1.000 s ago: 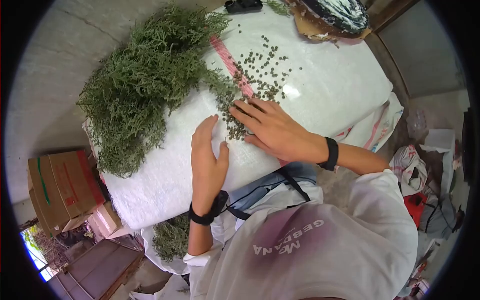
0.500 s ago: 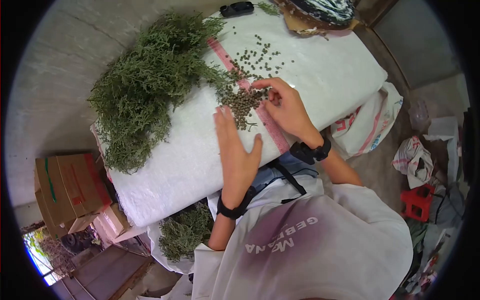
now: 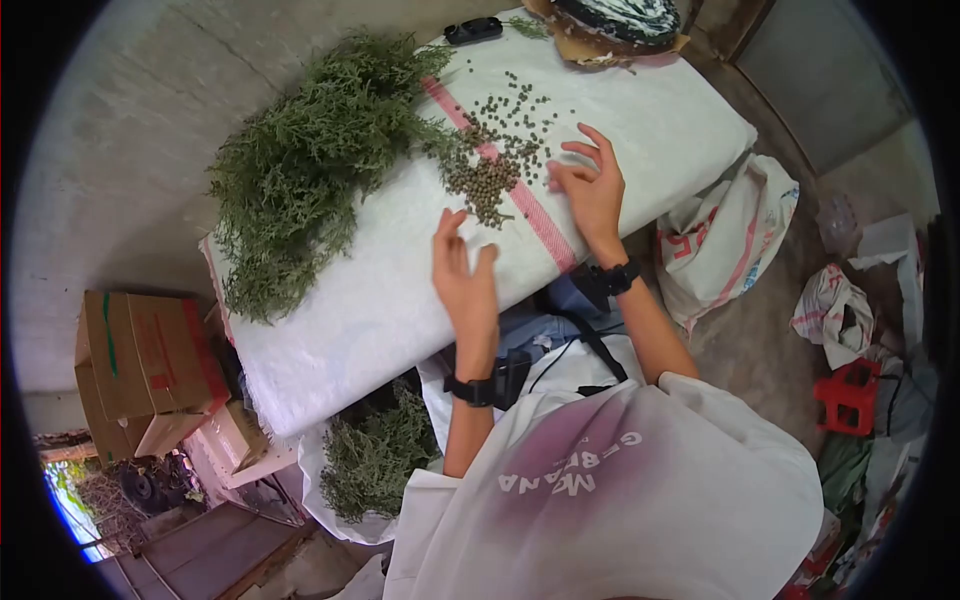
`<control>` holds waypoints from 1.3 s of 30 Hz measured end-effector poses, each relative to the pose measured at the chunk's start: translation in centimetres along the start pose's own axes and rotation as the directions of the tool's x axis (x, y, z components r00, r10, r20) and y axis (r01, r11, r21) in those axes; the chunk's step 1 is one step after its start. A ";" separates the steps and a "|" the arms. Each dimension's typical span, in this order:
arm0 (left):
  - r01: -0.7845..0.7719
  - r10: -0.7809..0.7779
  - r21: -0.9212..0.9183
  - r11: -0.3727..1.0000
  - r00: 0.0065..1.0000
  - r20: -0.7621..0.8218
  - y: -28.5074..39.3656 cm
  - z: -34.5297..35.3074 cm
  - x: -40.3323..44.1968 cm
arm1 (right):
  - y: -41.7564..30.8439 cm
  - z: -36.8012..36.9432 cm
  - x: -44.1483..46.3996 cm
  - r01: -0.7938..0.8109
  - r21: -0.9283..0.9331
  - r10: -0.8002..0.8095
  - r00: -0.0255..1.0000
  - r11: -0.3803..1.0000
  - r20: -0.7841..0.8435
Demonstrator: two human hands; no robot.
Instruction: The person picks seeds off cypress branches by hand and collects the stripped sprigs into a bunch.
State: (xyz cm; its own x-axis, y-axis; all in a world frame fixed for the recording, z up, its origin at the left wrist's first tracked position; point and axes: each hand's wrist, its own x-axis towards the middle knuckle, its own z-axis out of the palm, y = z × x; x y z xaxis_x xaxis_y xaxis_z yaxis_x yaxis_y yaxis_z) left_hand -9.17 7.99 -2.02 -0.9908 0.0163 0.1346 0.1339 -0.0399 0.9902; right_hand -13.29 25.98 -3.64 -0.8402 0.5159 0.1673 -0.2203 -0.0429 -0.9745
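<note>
On a white woven plastic cover [image 3: 660, 150] with a pink stripe lies a heap of small round brown-green seed balls [image 3: 482, 187], several of them scattered loosely beyond it. My left hand [image 3: 466, 272] hovers at the near left edge of the heap, fingers apart and holding nothing. To the right of the heap, my right hand [image 3: 594, 190] is raised with its fingers spread and nothing in them. A large bunch of green scaly-leaved conifer sprigs [image 3: 310, 170] lies left of the heap, its tips reaching the seed balls.
A dark object [image 3: 473, 30] and a round item with black and white on top [image 3: 630, 25] sit along the far edge. White sacks [image 3: 725, 240] stand at the right, near a red stool [image 3: 847, 397]. More sprigs [image 3: 375, 455] fill a bag below; cardboard boxes [image 3: 150, 360] are at left.
My right hand has lifted off the seed balls and moved right, its fingers opening. My left hand has drawn slightly back from the heap. The view has shifted a little.
</note>
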 end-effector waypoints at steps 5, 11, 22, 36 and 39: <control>0.219 -0.240 -0.224 0.950 0.968 -0.071 0.6 -3.1 -3.6 | 1.5 -1.8 -0.9 0.093 0.017 -0.090 0.990 0.996 -0.108; 0.179 -0.175 -0.436 0.882 0.983 0.050 2.2 -5.9 -5.6 | 0.7 -1.6 0.5 0.014 -0.045 -0.018 0.997 0.999 -0.076; 0.105 -0.132 -0.922 0.372 0.989 0.059 6.0 -14.4 -3.3 | -15.6 19.7 3.3 0.594 -0.201 -0.273 0.611 0.779 0.743; 0.296 -0.258 -0.894 0.336 0.942 0.215 5.2 -11.8 4.2 | -10.4 26.7 6.7 0.864 -0.213 -0.586 0.471 0.456 0.659; 0.363 -0.162 -0.810 0.461 0.932 0.325 4.5 -11.3 4.5 | -12.0 24.3 6.2 0.779 -0.184 -0.550 0.568 0.600 0.612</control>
State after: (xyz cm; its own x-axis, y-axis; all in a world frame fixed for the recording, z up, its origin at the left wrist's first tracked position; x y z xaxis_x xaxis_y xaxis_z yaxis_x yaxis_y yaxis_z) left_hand -13.31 -3.38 2.62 -0.9377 0.3466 -0.0230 -0.3153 -0.8213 0.4755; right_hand -27.92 8.95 12.69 -0.6592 -0.2076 0.7227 -0.6957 0.5332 -0.4814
